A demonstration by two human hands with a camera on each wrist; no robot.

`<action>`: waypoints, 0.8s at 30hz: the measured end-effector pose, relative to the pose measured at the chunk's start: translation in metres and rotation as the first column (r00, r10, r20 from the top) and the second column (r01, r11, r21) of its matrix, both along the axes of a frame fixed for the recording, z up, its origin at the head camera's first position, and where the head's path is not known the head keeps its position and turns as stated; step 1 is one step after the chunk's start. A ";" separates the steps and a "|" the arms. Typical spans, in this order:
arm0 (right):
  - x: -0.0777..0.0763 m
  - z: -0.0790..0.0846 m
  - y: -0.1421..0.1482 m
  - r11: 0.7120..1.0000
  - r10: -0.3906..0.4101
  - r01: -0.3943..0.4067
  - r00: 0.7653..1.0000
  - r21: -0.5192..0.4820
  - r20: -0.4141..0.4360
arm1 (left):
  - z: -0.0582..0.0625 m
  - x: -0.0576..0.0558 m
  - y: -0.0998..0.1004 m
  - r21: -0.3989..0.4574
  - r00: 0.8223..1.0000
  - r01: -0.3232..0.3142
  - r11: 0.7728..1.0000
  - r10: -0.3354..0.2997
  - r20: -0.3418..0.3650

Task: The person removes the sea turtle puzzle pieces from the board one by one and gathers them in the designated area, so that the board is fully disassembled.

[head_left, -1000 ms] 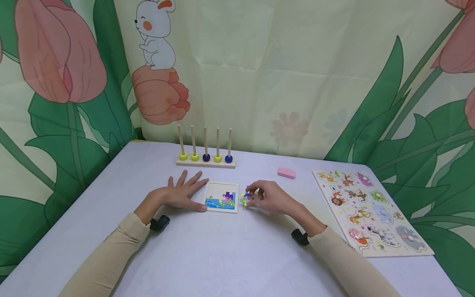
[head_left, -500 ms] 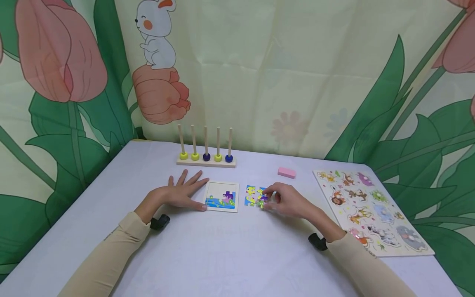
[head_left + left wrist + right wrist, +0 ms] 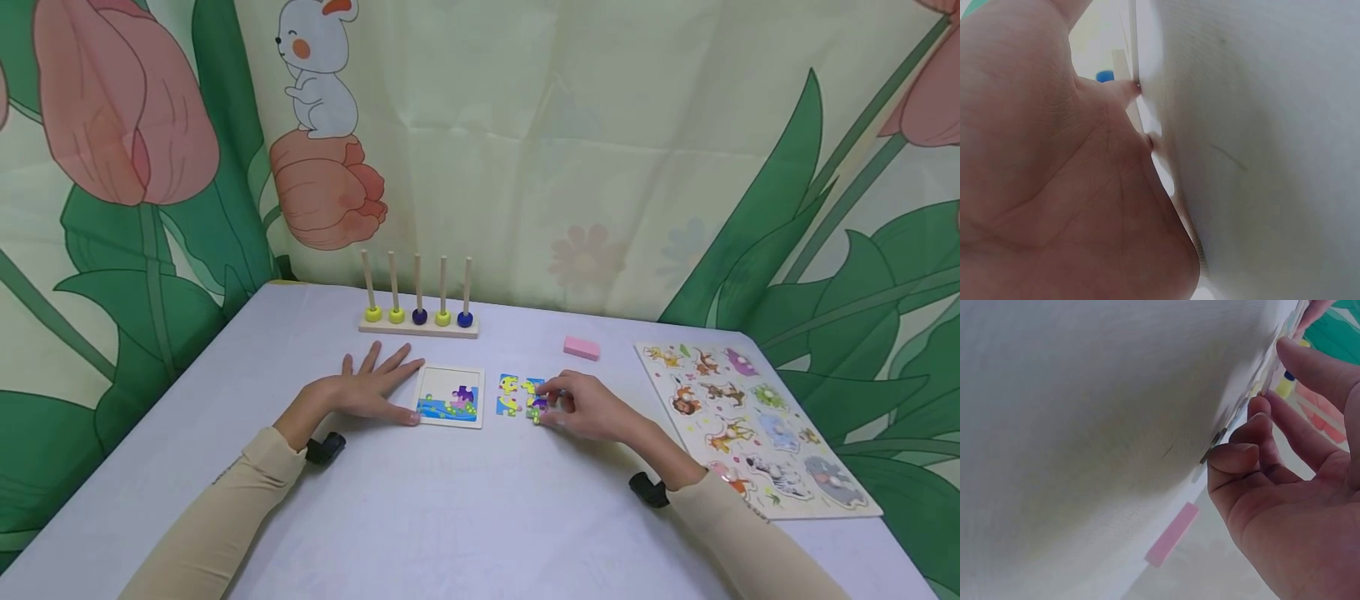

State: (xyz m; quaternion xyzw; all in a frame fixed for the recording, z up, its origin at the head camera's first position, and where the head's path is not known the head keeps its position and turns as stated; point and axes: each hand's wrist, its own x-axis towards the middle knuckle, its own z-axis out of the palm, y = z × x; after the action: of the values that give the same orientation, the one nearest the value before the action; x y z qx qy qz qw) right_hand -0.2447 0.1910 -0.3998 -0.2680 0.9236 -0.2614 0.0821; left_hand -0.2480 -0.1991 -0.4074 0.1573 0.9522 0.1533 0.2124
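Note:
A small square puzzle board point(image 3: 442, 381) lies mid-table, with joined blue, pink and purple pieces along its bottom and right side. My left hand point(image 3: 363, 395) is spread out flat beside it, its thumb and forefinger touching the left edge. To the right of the board lie several loose puzzle pieces point(image 3: 508, 406) in yellow and blue. At their right side my right hand point(image 3: 588, 408) pinches a green and purple puzzle piece point(image 3: 535, 413) between thumb and fingers, low over the cloth. In the right wrist view the curled fingertips point(image 3: 1235, 456) partly hide the pieces.
Behind the board stands a wooden peg rack point(image 3: 420, 331) with yellow and dark blue beads. A pink block point(image 3: 582, 348) lies beyond the right hand. An animal knob puzzle point(image 3: 757, 425) covers the table's right side. A printed curtain point(image 3: 480, 167) hangs behind.
My right hand has moved right, from beside the board's edge to the right side of the loose pieces, which now show. The left hand stays put on the board.

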 end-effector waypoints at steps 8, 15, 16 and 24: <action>-0.001 0.000 0.000 1.000 0.008 -0.008 1.000 0.022 0.005 | 0.000 -0.001 0.000 0.005 1.000 0.000 1.000 0.000 0.000; -0.003 -0.004 0.001 0.999 0.020 -0.019 1.000 0.046 -0.007 | -0.001 -0.001 -0.001 0.006 1.000 0.000 1.000 0.000 0.001; -0.003 -0.004 0.001 0.999 0.020 -0.019 1.000 0.048 -0.007 | -0.001 -0.001 -0.001 0.008 1.000 -0.001 1.000 0.001 0.000; -0.002 -0.003 0.000 0.999 0.015 -0.015 1.000 0.052 0.001 | -0.001 0.000 -0.001 0.003 1.000 -0.001 1.000 0.001 0.002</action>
State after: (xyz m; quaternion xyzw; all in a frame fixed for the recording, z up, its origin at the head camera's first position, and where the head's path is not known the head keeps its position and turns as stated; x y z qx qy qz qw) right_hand -0.2466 0.1912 -0.4032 -0.2726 0.9281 -0.2368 0.0911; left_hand -0.2482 -0.2004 -0.4081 0.1568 0.9519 0.1550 0.2129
